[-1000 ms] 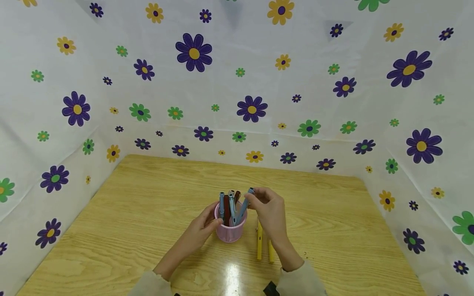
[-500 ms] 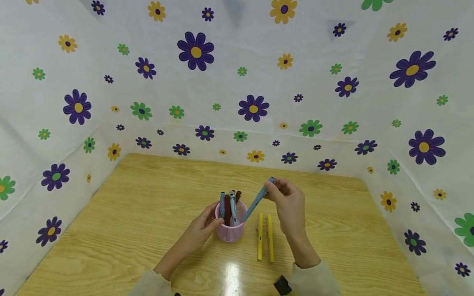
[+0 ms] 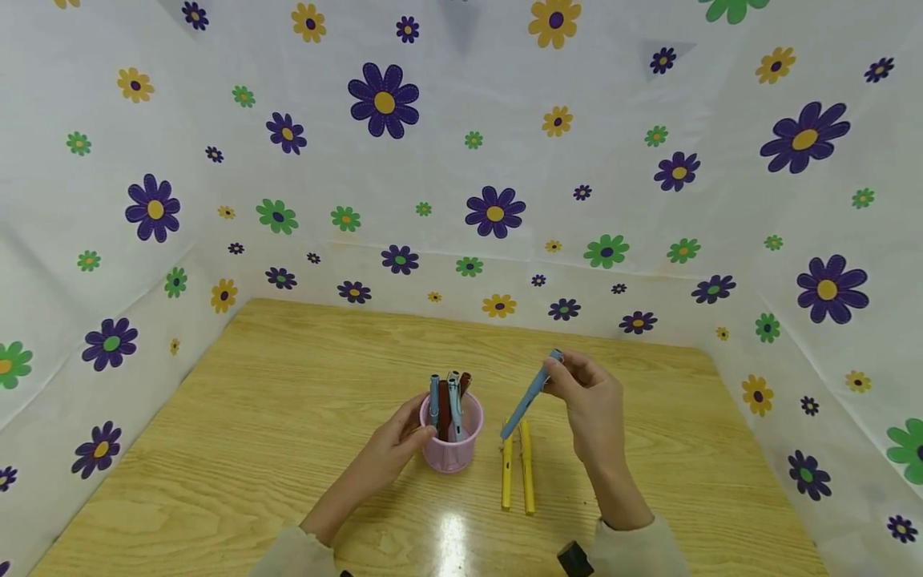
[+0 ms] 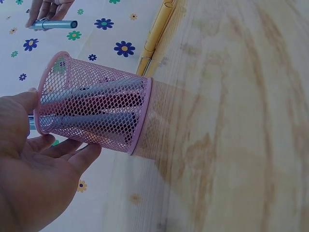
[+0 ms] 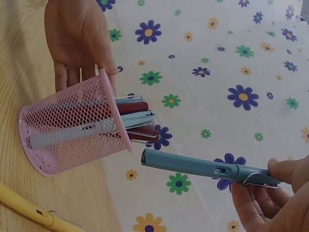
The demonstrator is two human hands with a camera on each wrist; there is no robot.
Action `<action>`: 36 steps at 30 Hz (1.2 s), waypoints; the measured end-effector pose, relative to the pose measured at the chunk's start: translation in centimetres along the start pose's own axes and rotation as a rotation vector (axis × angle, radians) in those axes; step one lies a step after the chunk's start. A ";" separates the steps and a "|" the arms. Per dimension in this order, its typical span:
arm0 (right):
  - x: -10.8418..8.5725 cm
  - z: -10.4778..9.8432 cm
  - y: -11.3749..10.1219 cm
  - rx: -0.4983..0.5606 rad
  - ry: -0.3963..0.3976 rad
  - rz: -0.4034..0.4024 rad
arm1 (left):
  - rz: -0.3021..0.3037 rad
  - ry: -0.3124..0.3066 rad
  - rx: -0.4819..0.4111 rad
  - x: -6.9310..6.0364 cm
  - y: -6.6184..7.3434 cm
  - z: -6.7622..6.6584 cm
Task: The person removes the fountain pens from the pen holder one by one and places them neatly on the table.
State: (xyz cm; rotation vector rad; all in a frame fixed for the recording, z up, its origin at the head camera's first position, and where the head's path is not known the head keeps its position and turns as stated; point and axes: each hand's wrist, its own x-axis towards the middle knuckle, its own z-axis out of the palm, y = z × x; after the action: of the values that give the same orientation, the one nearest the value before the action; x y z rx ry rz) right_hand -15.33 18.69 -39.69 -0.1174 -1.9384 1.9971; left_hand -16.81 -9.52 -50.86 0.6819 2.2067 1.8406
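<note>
My left hand (image 3: 389, 453) holds a pink mesh pen cup (image 3: 449, 460) upright on the table, its thumb at the rim and its fingers along the far side. Inside the cup stand several pens, among them a dark red pen (image 3: 444, 410) and a pale blue pen (image 5: 137, 119). To the right, my right hand (image 3: 597, 413) pinches a blue pen (image 3: 532, 398) near its clip end. That pen slants in the air, apart from the cup, its lower end above two yellow pens (image 3: 507, 478) that lie side by side on the table.
The wood-grain table (image 3: 303, 361) is enclosed by white cloth walls (image 3: 433, 176) printed with flowers. A small black object (image 3: 574, 558) sits beside the right sleeve near the bottom edge.
My right hand has pulled the blue pen out of the cup and carried it to the right, over the yellow pens. The left hand has stayed on the cup.
</note>
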 end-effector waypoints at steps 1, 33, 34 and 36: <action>0.0 -0.2 0.0 -0.004 0.000 0.004 | 0.001 -0.002 -0.002 0.0 0.0 0.0; -0.6 -6.0 1.9 -0.162 0.080 0.108 | -0.021 -0.005 0.002 -0.2 0.5 0.0; -0.6 -6.0 2.0 -0.165 0.081 0.110 | -0.020 -0.005 0.002 -0.2 0.5 0.0; -0.7 -6.2 2.2 -0.173 0.076 0.119 | -0.017 -0.006 0.002 -0.2 0.5 0.0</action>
State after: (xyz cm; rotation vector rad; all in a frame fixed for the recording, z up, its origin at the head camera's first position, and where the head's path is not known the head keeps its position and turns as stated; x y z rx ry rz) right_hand -13.22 24.37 -42.31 -0.3547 -2.0964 1.8637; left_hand -16.51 -9.56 -50.43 0.6659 2.2039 1.8263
